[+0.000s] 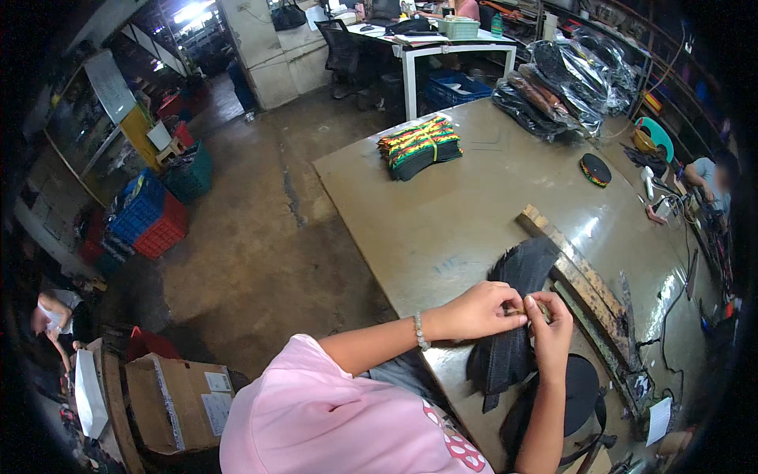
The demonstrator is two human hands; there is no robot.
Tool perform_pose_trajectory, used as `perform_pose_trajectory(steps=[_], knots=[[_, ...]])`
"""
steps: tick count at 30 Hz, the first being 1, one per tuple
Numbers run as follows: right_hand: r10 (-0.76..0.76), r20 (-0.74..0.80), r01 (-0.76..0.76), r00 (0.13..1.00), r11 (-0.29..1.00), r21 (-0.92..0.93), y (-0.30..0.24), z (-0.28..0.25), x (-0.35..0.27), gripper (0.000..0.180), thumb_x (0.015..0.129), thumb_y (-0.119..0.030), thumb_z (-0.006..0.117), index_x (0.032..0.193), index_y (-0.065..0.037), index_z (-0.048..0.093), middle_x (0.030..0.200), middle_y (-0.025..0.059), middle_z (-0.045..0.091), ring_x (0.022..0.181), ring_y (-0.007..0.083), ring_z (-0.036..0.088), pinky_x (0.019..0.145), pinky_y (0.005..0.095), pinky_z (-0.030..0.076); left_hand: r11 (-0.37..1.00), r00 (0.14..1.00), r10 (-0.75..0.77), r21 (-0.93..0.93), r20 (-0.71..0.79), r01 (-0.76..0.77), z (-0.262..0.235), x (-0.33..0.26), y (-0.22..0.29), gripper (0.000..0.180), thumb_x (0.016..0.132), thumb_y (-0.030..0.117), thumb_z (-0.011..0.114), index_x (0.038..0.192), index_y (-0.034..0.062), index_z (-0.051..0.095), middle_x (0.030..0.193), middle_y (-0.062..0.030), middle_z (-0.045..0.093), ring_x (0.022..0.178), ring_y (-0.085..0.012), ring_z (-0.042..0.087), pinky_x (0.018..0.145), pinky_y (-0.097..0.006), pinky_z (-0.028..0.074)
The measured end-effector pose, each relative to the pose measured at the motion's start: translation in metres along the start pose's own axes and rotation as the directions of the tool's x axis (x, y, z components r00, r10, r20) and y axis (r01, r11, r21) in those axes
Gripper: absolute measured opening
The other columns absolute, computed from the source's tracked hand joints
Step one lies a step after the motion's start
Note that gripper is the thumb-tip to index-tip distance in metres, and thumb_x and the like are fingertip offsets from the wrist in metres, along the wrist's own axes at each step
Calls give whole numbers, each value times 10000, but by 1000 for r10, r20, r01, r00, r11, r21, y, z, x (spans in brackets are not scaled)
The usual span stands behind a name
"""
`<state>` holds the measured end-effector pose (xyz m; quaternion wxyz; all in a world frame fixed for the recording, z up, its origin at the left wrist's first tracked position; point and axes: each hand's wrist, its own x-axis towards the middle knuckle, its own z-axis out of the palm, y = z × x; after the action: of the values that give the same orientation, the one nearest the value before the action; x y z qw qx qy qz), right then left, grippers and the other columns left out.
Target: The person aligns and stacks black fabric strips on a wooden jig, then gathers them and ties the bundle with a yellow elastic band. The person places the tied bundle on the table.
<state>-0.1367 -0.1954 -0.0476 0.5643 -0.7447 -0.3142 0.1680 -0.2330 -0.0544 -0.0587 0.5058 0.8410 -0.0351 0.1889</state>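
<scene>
A bundle of black webbing strips (505,355) lies on the table near its front edge, its cut ends fanned out beyond my hands. My left hand (488,306), below a beaded bracelet, is closed in a pinch over the middle of this bundle. Facing it, the fingertips of my right hand (551,317) are pinched too, almost touching the left. Between them shows a small bit of a thin yellowish band (517,311), partly hidden by the fingers. Beside my right forearm lies a flat black roll of webbing (575,395).
Long worn bars (580,265) lie right of the bundle. Farther off on the table (410,229) are a tied stack of patterned strips (422,148), a small patterned roll (595,170) and plastic-wrapped bundles (564,83). A cardboard box (178,403) stands left; another person (711,178) sits at right.
</scene>
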Motion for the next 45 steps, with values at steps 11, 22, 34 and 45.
perform_pose_trajectory(steps=[11, 22, 34, 45], knots=[[95, 27, -96, 995, 993, 69, 5, 1, 2, 187, 846, -192, 610, 853, -6, 598, 626, -18, 526, 511, 41, 449, 429, 194, 343, 972, 945, 166, 206, -283, -109, 18, -7, -2, 81, 751, 74, 600, 787, 5, 579, 763, -132, 578, 674, -290, 586, 604, -366, 479], [128, -148, -129, 981, 992, 1, 14, 10, 2, 171, 802, -147, 661, 821, 20, 631, 730, 27, 620, 663, 60, 536, 609, 209, 431, 965, 915, 214, 220, -341, -143, 24, -11, -11, 98, 760, 57, 646, 843, 13, 620, 717, -125, 577, 622, -247, 581, 544, -314, 460], [-59, 170, 57, 984, 998, 15, 9, -13, 0, 201, 807, -129, 618, 978, -24, 634, 832, 105, 657, 692, 147, 616, 620, 272, 493, 471, 809, -559, -733, 181, 490, 8, -12, -24, 189, 864, 188, 586, 992, 50, 603, 874, 34, 600, 727, -22, 525, 588, -151, 410], [-361, 88, 370, 929, 877, -306, 4, -10, -7, 83, 762, -67, 610, 784, 12, 612, 769, 149, 579, 706, 316, 576, 644, 367, 469, 820, 910, -414, -443, -20, 363, 13, -10, -13, 182, 838, 155, 624, 955, 16, 620, 820, 2, 621, 729, -44, 539, 633, -197, 436]])
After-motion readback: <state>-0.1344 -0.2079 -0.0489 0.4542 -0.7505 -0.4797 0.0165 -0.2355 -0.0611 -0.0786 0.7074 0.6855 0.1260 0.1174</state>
